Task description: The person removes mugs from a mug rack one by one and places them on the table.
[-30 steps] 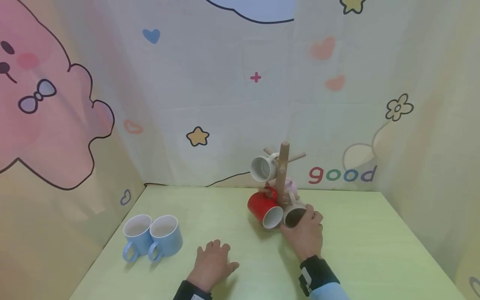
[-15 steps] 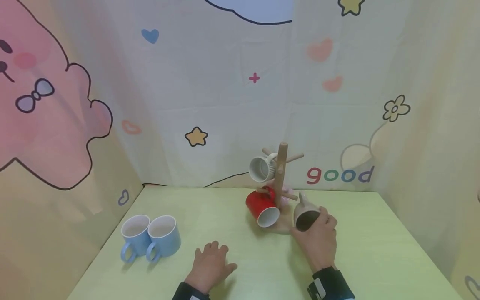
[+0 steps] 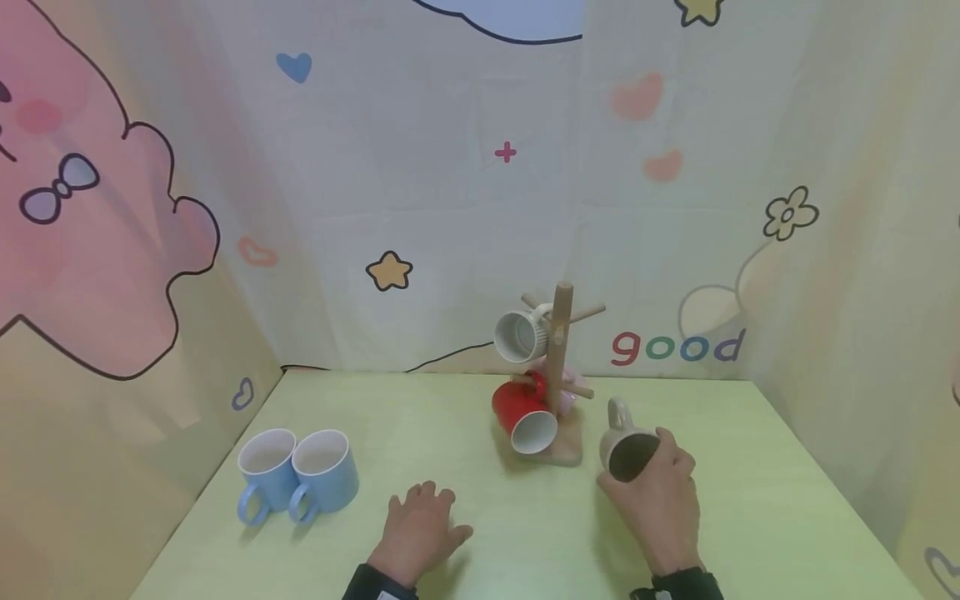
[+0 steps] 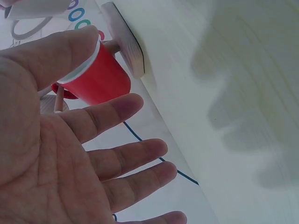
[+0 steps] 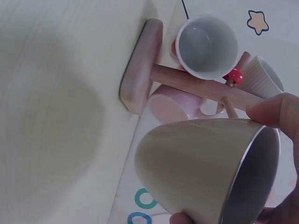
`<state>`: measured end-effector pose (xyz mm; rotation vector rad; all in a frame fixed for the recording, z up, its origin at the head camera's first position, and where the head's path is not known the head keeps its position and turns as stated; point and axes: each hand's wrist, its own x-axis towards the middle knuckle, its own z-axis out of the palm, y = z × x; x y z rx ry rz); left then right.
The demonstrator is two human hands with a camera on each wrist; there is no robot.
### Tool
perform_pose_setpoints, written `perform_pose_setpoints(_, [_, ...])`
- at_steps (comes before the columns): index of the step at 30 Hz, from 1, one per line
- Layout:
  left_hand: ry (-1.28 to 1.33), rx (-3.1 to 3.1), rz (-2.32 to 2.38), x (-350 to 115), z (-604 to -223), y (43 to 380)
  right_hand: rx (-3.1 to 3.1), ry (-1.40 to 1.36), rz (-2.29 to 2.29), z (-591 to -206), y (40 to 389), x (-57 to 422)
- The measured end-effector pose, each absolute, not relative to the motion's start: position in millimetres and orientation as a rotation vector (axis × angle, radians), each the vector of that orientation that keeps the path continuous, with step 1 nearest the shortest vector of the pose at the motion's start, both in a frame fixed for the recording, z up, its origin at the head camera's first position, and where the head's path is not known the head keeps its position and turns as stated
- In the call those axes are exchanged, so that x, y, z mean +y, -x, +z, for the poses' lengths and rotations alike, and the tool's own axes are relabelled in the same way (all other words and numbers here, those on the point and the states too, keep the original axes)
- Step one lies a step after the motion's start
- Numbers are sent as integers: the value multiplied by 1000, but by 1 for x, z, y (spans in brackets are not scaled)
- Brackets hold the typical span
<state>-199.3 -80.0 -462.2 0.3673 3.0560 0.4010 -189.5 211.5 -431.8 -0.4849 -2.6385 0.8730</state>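
My right hand (image 3: 656, 504) grips a beige mug (image 3: 624, 446) with a dark inside by its rim, tilted with the mouth toward me and the handle up. In the right wrist view the thumb and fingers pinch the mug (image 5: 201, 163) near its rim. Left of it stands a wooden mug tree (image 3: 558, 358); its lower right peg (image 3: 579, 390) is bare. On the tree hang a red mug (image 3: 517, 412), a white ribbed mug (image 3: 519, 337) and, at the back, a pink mug (image 3: 567, 397). My left hand (image 3: 418, 533) hovers low over the table, fingers spread, holding nothing.
Two light blue mugs (image 3: 327, 471) stand upright side by side on the left of the pale green table (image 3: 420, 417), handles toward me. A printed cloth (image 3: 420, 167) hangs behind and at both sides of the table.
My right hand has drawn the beige mug off the tree's lower peg and moved it to the right and toward me. The left hand stays nearly where it was.
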Motion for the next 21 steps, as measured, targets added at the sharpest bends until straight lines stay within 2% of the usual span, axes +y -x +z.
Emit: perform_pose_setpoints(21, [-420,3068,448,-80,-459,197,-2848,279,842,-416,174,210])
